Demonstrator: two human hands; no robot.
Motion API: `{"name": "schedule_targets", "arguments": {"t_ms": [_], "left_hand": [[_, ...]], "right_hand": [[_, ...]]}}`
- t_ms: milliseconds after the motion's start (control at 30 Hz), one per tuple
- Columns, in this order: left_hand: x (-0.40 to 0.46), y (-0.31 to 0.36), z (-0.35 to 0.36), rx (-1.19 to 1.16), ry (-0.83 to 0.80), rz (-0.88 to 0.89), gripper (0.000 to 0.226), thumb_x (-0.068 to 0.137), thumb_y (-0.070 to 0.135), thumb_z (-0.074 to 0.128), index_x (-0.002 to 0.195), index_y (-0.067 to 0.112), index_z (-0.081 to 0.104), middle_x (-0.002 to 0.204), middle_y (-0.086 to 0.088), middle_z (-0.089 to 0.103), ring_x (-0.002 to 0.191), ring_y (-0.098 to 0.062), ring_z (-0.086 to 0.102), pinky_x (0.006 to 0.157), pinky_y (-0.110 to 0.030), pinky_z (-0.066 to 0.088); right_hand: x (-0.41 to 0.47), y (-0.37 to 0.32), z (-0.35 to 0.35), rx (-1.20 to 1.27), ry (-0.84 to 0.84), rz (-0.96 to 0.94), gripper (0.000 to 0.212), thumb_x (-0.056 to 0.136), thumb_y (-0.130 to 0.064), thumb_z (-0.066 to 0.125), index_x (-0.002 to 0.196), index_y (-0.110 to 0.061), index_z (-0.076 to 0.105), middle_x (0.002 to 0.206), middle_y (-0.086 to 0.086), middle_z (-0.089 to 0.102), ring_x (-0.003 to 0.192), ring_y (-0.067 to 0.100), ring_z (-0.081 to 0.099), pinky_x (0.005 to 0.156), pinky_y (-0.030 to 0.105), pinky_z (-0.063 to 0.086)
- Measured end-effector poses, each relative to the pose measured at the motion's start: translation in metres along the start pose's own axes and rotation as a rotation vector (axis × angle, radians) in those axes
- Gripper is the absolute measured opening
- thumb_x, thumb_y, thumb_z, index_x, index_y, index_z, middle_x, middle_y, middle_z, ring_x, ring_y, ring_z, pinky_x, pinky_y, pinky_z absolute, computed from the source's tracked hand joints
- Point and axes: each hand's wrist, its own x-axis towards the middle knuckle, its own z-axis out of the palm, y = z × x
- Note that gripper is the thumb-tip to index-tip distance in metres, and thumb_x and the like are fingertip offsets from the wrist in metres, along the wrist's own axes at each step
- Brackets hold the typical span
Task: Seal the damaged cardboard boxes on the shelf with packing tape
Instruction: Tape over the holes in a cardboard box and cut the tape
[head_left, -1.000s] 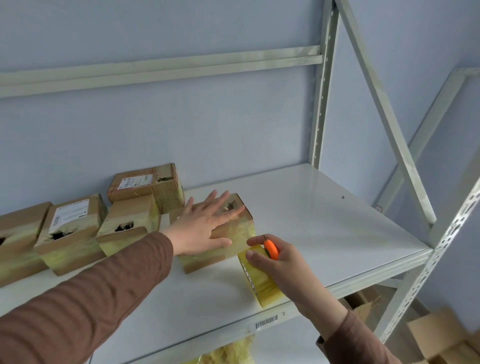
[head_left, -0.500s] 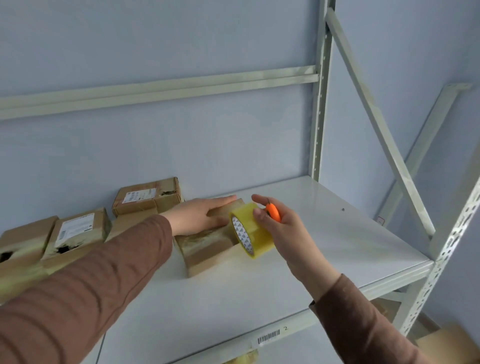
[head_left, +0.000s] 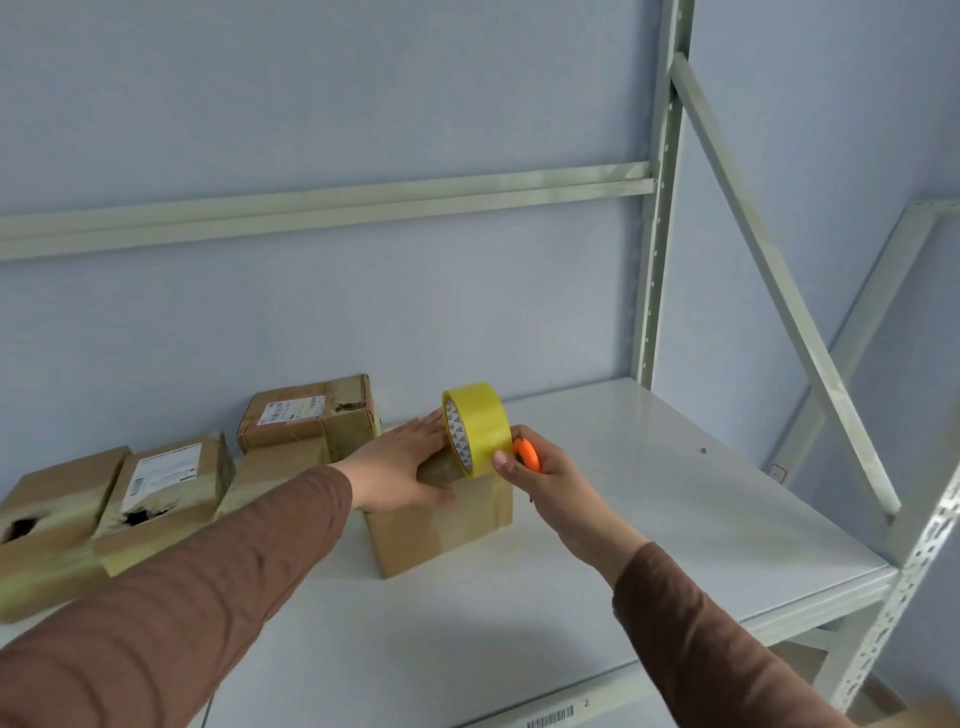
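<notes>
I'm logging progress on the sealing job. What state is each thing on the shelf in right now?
Front box: upright, pressed down by left hand.
Tape roll: on edge atop front box, held by right hand.
Orange cutter: held in right hand.
Labelled box: hole torn in its top.
Leftmost box: hole in its top.
Back box: torn on top.

The left hand (head_left: 400, 475) hides the box (head_left: 441, 525) top; label (head_left: 165, 470) text is illegible.
</notes>
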Motion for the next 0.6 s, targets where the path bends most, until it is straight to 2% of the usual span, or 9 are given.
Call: {"name": "schedule_targets", "arguments": {"t_ms": [67, 133, 167, 233, 300, 400, 500, 600], "left_hand": [[-0.001, -0.003, -0.002, -0.101, 0.005, -0.006, 0.088, 0.088, 0.053, 0.074, 0.161, 0.034, 0.028, 0.170, 0.016, 0.009, 0.155, -0.005, 0.009, 0.119, -0.019, 0.007], [-0.001, -0.004, -0.001, -0.158, -0.019, -0.016, 0.078, 0.089, 0.049, 0.074, 0.157, 0.039, 0.036, 0.169, 0.019, 0.013, 0.155, -0.009, 0.017, 0.123, -0.026, 0.016], [-0.001, -0.004, 0.000, -0.163, -0.027, -0.023, 0.075, 0.090, 0.049, 0.073, 0.156, 0.042, 0.038, 0.169, 0.019, 0.012, 0.155, -0.009, 0.016, 0.125, -0.031, 0.017], [0.001, -0.007, 0.002, -0.174, -0.034, -0.059, 0.069, 0.092, 0.048, 0.070, 0.154, 0.048, 0.038, 0.171, 0.016, 0.005, 0.157, -0.008, 0.007, 0.128, -0.035, 0.011], [0.001, -0.008, 0.002, -0.172, -0.057, -0.074, 0.068, 0.095, 0.048, 0.066, 0.151, 0.060, 0.031, 0.171, 0.016, -0.001, 0.157, -0.008, -0.004, 0.129, -0.038, 0.004], [0.004, -0.004, 0.002, -0.091, -0.092, -0.035, 0.066, 0.101, 0.049, 0.058, 0.143, 0.077, 0.014, 0.170, 0.018, -0.004, 0.157, -0.012, -0.010, 0.128, -0.046, 0.001], [0.005, -0.002, 0.004, -0.009, -0.122, -0.053, 0.063, 0.105, 0.052, 0.046, 0.142, 0.079, 0.003, 0.170, 0.014, -0.010, 0.158, -0.018, -0.013, 0.126, -0.053, -0.005], [0.005, 0.003, 0.005, 0.064, -0.173, -0.093, 0.068, 0.102, 0.056, 0.043, 0.140, 0.080, -0.009, 0.170, 0.012, -0.017, 0.158, -0.020, -0.014, 0.125, -0.058, -0.005]], "right_hand": [[0.005, -0.003, 0.003, -0.010, 0.032, -0.002, 0.021, 0.101, -0.024, 0.065, 0.093, -0.005, 0.058, 0.083, 0.005, 0.045, 0.078, 0.016, 0.040, 0.072, 0.029, 0.032], [0.005, -0.008, 0.004, 0.017, 0.082, -0.009, 0.023, 0.096, -0.032, 0.067, 0.085, -0.014, 0.057, 0.079, 0.003, 0.044, 0.075, 0.015, 0.039, 0.067, 0.027, 0.032], [0.002, -0.010, 0.006, 0.024, 0.105, -0.007, 0.025, 0.093, -0.037, 0.066, 0.082, -0.017, 0.056, 0.077, 0.000, 0.044, 0.072, 0.014, 0.039, 0.064, 0.026, 0.032], [-0.009, -0.009, 0.009, 0.011, 0.141, -0.003, 0.039, 0.090, -0.043, 0.064, 0.081, -0.008, 0.050, 0.076, 0.001, 0.040, 0.071, 0.014, 0.036, 0.062, 0.027, 0.029], [-0.025, -0.001, 0.010, -0.035, 0.166, 0.005, 0.047, 0.088, -0.044, 0.064, 0.080, -0.003, 0.044, 0.072, -0.002, 0.037, 0.066, 0.013, 0.033, 0.058, 0.023, 0.027], [-0.045, 0.014, 0.006, -0.104, 0.167, 0.057, 0.047, 0.093, -0.041, 0.066, 0.078, -0.003, 0.041, 0.066, -0.006, 0.034, 0.061, 0.012, 0.030, 0.052, 0.019, 0.025], [-0.052, 0.023, -0.001, -0.160, 0.151, 0.156, 0.045, 0.098, -0.033, 0.068, 0.078, -0.003, 0.041, 0.066, -0.004, 0.035, 0.060, 0.014, 0.032, 0.055, 0.026, 0.026], [-0.055, 0.032, -0.006, -0.190, 0.119, 0.283, 0.043, 0.096, -0.035, 0.069, 0.079, -0.003, 0.045, 0.068, 0.001, 0.040, 0.063, 0.017, 0.037, 0.062, 0.031, 0.029]]}}
